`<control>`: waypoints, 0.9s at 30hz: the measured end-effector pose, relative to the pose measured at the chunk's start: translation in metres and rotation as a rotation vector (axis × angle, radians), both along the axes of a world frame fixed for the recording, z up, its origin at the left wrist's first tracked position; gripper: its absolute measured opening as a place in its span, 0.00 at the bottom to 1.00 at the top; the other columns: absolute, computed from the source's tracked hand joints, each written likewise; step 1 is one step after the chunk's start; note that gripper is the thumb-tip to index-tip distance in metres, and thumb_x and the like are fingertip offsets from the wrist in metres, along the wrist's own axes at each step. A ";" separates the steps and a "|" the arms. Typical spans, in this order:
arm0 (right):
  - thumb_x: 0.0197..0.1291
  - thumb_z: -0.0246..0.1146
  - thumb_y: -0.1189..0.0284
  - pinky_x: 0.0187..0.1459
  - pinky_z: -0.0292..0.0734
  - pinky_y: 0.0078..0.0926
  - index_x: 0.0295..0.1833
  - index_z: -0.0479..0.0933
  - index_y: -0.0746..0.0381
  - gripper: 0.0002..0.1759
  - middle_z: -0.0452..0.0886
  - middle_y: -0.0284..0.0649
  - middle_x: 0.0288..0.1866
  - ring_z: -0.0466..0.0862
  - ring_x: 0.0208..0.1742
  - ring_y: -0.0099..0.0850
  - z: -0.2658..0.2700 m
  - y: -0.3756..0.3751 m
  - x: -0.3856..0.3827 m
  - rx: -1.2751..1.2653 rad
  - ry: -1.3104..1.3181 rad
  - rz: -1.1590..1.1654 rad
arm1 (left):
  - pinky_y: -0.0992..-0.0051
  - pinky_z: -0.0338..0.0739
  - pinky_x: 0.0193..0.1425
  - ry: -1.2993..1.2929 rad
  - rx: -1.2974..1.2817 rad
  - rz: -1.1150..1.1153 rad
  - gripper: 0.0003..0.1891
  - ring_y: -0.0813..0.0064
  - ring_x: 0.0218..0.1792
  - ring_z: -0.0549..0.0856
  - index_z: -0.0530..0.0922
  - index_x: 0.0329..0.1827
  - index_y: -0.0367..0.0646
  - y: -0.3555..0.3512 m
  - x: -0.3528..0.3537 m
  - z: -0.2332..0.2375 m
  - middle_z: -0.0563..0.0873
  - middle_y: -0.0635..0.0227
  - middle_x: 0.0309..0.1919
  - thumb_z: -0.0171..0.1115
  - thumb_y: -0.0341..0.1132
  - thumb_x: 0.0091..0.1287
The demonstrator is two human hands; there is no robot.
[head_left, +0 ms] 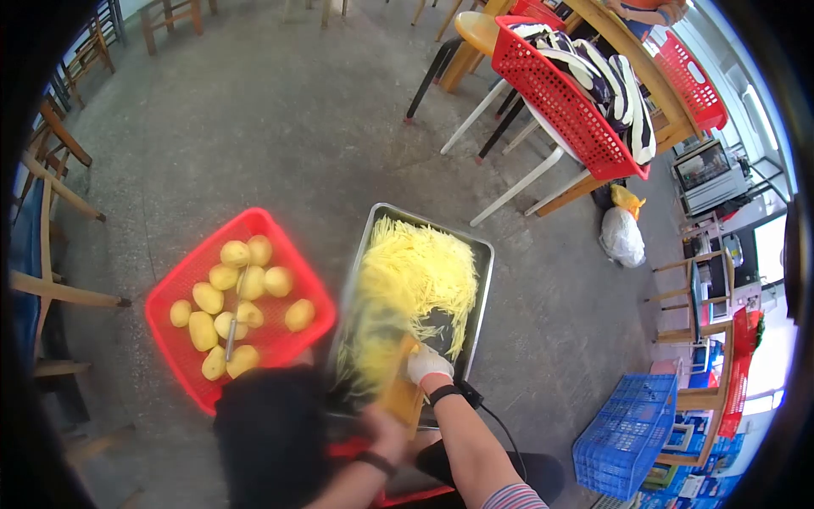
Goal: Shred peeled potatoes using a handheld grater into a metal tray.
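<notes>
A long yellow-brown wooden board [402, 397] slants over the near end of a metal tray [487, 288]. My right hand [428, 366], in a white glove, is closed around the board's far end. Near its lower end, my left hand [387, 434] is bare and smeared by motion; its fingers and anything in them cannot be made out. Pale yellow shreds [428, 263] are heaped in the tray, with a blurred mass of them left of the board. To the left, a red basket [182, 369] holds several peeled potatoes [208, 297] and a thin metal tool [232, 329].
A red basket [543, 81] of striped purple-and-white eggplants [627, 97] stands on a stool at the upper right. Blue crates [623, 433] stand at the lower right. White bag [622, 237] lies on the floor; wooden chairs line the left. Another person's arms show at the top right.
</notes>
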State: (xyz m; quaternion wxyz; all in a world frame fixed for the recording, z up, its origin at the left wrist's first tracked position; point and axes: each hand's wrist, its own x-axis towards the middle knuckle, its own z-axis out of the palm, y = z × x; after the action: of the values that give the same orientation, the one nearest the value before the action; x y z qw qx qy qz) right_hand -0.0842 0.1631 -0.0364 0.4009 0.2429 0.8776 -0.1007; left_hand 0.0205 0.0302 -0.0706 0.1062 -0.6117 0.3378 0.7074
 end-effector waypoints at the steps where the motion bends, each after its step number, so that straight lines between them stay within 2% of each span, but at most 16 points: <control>1: 0.66 0.41 0.55 0.57 0.73 0.46 0.58 0.76 0.61 0.28 0.79 0.53 0.56 0.79 0.58 0.48 0.001 0.001 -0.005 -0.042 0.060 0.100 | 0.66 0.76 0.42 0.014 -0.018 -0.010 0.11 0.63 0.34 0.82 0.77 0.35 0.36 0.001 0.000 0.000 0.80 0.60 0.34 0.53 0.35 0.56; 2: 0.66 0.40 0.56 0.58 0.72 0.46 0.60 0.75 0.59 0.28 0.77 0.51 0.59 0.78 0.59 0.47 0.001 0.002 -0.006 0.000 0.029 -0.110 | 0.66 0.76 0.42 0.023 -0.049 -0.020 0.11 0.63 0.34 0.82 0.77 0.34 0.35 -0.003 0.001 -0.002 0.81 0.60 0.33 0.53 0.35 0.55; 3: 0.66 0.39 0.56 0.59 0.71 0.46 0.61 0.74 0.60 0.29 0.76 0.51 0.60 0.77 0.61 0.47 0.008 0.000 -0.012 -0.022 0.032 -0.114 | 0.66 0.76 0.42 0.031 -0.080 -0.030 0.11 0.64 0.34 0.81 0.77 0.34 0.35 -0.006 -0.003 -0.006 0.81 0.60 0.33 0.54 0.35 0.55; 4: 0.67 0.38 0.56 0.60 0.71 0.47 0.62 0.73 0.61 0.29 0.74 0.52 0.62 0.76 0.62 0.48 0.013 0.001 -0.012 -0.039 0.026 -0.124 | 0.66 0.76 0.42 0.030 -0.092 -0.026 0.11 0.64 0.34 0.81 0.77 0.34 0.35 -0.011 -0.013 0.020 0.81 0.60 0.33 0.54 0.35 0.55; 6: 0.67 0.41 0.54 0.55 0.75 0.41 0.64 0.71 0.61 0.29 0.79 0.50 0.57 0.80 0.56 0.43 0.002 0.014 0.001 -0.066 0.110 -0.154 | 0.67 0.75 0.42 0.007 -0.197 -0.347 0.12 0.65 0.34 0.81 0.77 0.32 0.33 -0.016 -0.046 0.112 0.81 0.59 0.33 0.53 0.35 0.55; 8: 0.67 0.47 0.53 0.45 0.79 0.32 0.66 0.69 0.60 0.29 0.82 0.45 0.49 0.82 0.47 0.33 0.033 0.013 -0.001 -0.589 0.195 -0.737 | 0.67 0.75 0.42 -0.002 -0.161 -0.332 0.12 0.65 0.34 0.80 0.77 0.31 0.32 -0.015 -0.048 0.116 0.81 0.58 0.33 0.54 0.35 0.55; 9: 0.64 0.54 0.56 0.37 0.78 0.24 0.66 0.68 0.60 0.29 0.80 0.39 0.45 0.80 0.42 0.25 0.016 0.020 0.008 -0.747 0.328 -0.786 | 0.66 0.75 0.43 -0.024 -0.199 -0.391 0.12 0.64 0.35 0.81 0.77 0.33 0.32 -0.014 -0.046 0.112 0.81 0.58 0.33 0.54 0.35 0.55; 11: 0.63 0.56 0.57 0.38 0.79 0.24 0.67 0.67 0.59 0.29 0.80 0.40 0.47 0.80 0.43 0.26 0.068 0.011 0.002 -0.747 0.276 -0.701 | 0.66 0.75 0.43 -0.043 -0.231 -0.452 0.13 0.63 0.35 0.81 0.78 0.34 0.32 -0.011 -0.045 0.108 0.82 0.57 0.33 0.54 0.35 0.55; 12: 0.62 0.57 0.58 0.39 0.79 0.24 0.67 0.67 0.58 0.29 0.80 0.41 0.48 0.80 0.45 0.27 0.088 0.006 0.000 -0.751 0.220 -0.615 | 0.66 0.75 0.44 -0.024 -0.185 -0.360 0.14 0.62 0.37 0.82 0.79 0.36 0.32 -0.010 -0.048 0.110 0.82 0.56 0.35 0.54 0.36 0.56; 13: 0.56 0.62 0.65 0.48 0.79 0.28 0.66 0.68 0.57 0.30 0.77 0.45 0.54 0.81 0.48 0.34 0.080 0.010 0.007 -0.725 0.268 -0.501 | 0.65 0.76 0.44 -0.007 -0.139 -0.264 0.16 0.61 0.38 0.83 0.79 0.37 0.31 -0.009 -0.049 0.113 0.83 0.54 0.36 0.54 0.37 0.56; 14: 0.56 0.62 0.65 0.48 0.79 0.28 0.66 0.68 0.57 0.30 0.77 0.45 0.54 0.81 0.48 0.34 0.082 0.008 0.010 -0.722 0.267 -0.501 | 0.65 0.76 0.44 -0.008 -0.136 -0.264 0.16 0.61 0.38 0.83 0.79 0.37 0.31 -0.009 -0.049 0.115 0.83 0.54 0.36 0.54 0.37 0.56; 16: 0.49 0.66 0.70 0.56 0.75 0.33 0.63 0.67 0.56 0.32 0.72 0.49 0.58 0.80 0.54 0.44 0.085 0.000 0.016 -0.421 0.388 0.095 | 0.64 0.76 0.44 -0.021 -0.165 -0.370 0.17 0.61 0.40 0.83 0.79 0.40 0.31 -0.013 -0.054 0.134 0.83 0.54 0.39 0.53 0.37 0.57; 17: 0.45 0.67 0.72 0.58 0.73 0.38 0.60 0.66 0.55 0.32 0.69 0.51 0.60 0.76 0.57 0.51 0.078 -0.007 0.021 -0.385 0.366 0.072 | 0.64 0.76 0.44 -0.020 -0.162 -0.373 0.17 0.61 0.40 0.83 0.79 0.40 0.31 -0.013 -0.056 0.136 0.83 0.54 0.39 0.53 0.37 0.57; 21: 0.46 0.69 0.71 0.60 0.71 0.36 0.58 0.68 0.58 0.30 0.69 0.52 0.60 0.72 0.62 0.49 0.078 -0.032 0.042 -0.335 0.536 -0.238 | 0.64 0.76 0.43 0.003 -0.142 -0.355 0.15 0.61 0.38 0.83 0.79 0.36 0.32 -0.014 -0.049 0.123 0.83 0.55 0.36 0.52 0.37 0.57; 24: 0.48 0.67 0.73 0.60 0.70 0.37 0.57 0.68 0.58 0.28 0.69 0.51 0.60 0.72 0.62 0.49 0.052 -0.029 0.068 -0.357 0.771 -0.206 | 0.64 0.76 0.42 0.070 -0.114 -0.309 0.14 0.60 0.36 0.83 0.79 0.33 0.32 -0.016 -0.053 0.137 0.83 0.55 0.34 0.52 0.36 0.56; 27: 0.48 0.66 0.74 0.60 0.71 0.36 0.57 0.67 0.56 0.28 0.70 0.49 0.60 0.73 0.61 0.48 0.045 -0.028 0.079 -0.286 0.757 -0.142 | 0.63 0.77 0.41 0.080 -0.116 -0.288 0.14 0.60 0.35 0.83 0.79 0.33 0.31 -0.016 -0.052 0.140 0.83 0.55 0.33 0.52 0.35 0.56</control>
State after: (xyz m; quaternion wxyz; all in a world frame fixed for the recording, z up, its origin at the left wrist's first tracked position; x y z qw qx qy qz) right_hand -0.0049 0.1356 0.0083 0.0716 0.1904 0.9214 -0.3312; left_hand -0.0314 0.0145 0.0696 0.1574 -0.5332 0.4665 0.6880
